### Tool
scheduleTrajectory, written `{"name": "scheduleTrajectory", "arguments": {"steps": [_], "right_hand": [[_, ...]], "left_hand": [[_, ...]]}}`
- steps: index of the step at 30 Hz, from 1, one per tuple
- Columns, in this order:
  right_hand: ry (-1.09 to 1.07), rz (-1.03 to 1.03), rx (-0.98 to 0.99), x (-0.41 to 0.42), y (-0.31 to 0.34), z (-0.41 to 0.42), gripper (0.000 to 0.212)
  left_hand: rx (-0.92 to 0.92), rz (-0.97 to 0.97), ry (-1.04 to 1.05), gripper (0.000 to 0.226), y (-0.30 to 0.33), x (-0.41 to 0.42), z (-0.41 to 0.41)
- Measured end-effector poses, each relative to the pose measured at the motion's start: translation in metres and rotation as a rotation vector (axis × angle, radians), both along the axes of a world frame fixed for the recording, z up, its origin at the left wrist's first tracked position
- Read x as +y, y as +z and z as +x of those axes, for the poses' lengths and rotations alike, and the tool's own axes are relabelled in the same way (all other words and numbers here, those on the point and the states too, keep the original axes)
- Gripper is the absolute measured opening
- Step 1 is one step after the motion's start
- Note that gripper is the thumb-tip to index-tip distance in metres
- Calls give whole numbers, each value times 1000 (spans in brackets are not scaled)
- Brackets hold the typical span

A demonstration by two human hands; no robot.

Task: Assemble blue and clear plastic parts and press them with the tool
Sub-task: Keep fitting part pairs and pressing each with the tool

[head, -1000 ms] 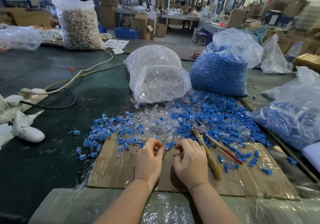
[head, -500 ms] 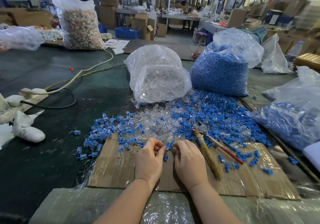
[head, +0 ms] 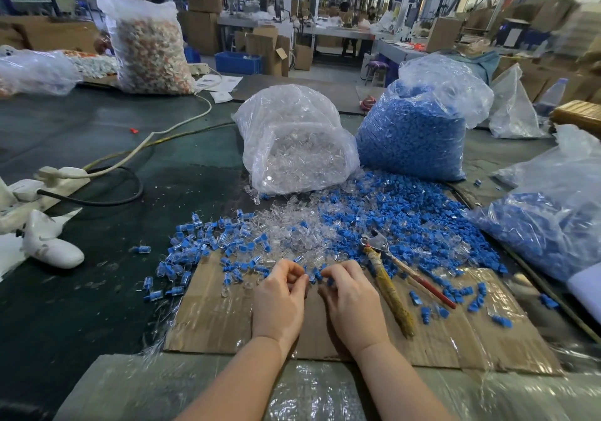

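a dark green tabletop [head: 97, 290] carries a cardboard sheet [head: 325, 339] at its near edge. on it, the left hand [head: 280, 300] and right hand [head: 353, 303] curl close together, each pinching small blue and clear parts [head: 313, 274]. the pliers [head: 390, 277] lie just beside the right hand.

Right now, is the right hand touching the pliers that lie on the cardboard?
Apart. The head view shows a strip of bare cardboard between the right hand and the pliers.
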State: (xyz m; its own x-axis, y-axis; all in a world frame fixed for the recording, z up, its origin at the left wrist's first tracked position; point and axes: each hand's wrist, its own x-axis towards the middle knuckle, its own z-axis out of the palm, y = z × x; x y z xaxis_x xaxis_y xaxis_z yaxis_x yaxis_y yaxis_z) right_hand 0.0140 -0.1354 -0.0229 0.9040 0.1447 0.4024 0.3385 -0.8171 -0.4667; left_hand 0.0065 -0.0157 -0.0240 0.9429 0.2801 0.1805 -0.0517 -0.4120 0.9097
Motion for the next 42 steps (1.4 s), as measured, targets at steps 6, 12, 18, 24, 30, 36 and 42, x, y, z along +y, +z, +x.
{"name": "scheduleTrajectory", "arguments": {"steps": [6,12,18,24,30,36,42], "right_hand": [[8,208,-35,-4,5,-1,12],[34,301,-67,-5,6,-1,16],[41,276,-98,-6,3,0,15],[86,343,-122,-5,3,-2,17],[108,368,-106,-4,3,-3,20],[118,373,-93,-5,2,-4,20],[141,374,-55,-4,2,-4,18]], "left_hand": [[18,45,-11,30,0,-1,2],[48,37,-48,27,0,-1,2],[72,37,-85,23,0,0,2],[82,8,-74,22,0,-1,2],[72,-19,-54,21,0,-1,3],[83,-21,-51,21,2,-2,2],[87,3,-74,22,3,-1,1]]}}
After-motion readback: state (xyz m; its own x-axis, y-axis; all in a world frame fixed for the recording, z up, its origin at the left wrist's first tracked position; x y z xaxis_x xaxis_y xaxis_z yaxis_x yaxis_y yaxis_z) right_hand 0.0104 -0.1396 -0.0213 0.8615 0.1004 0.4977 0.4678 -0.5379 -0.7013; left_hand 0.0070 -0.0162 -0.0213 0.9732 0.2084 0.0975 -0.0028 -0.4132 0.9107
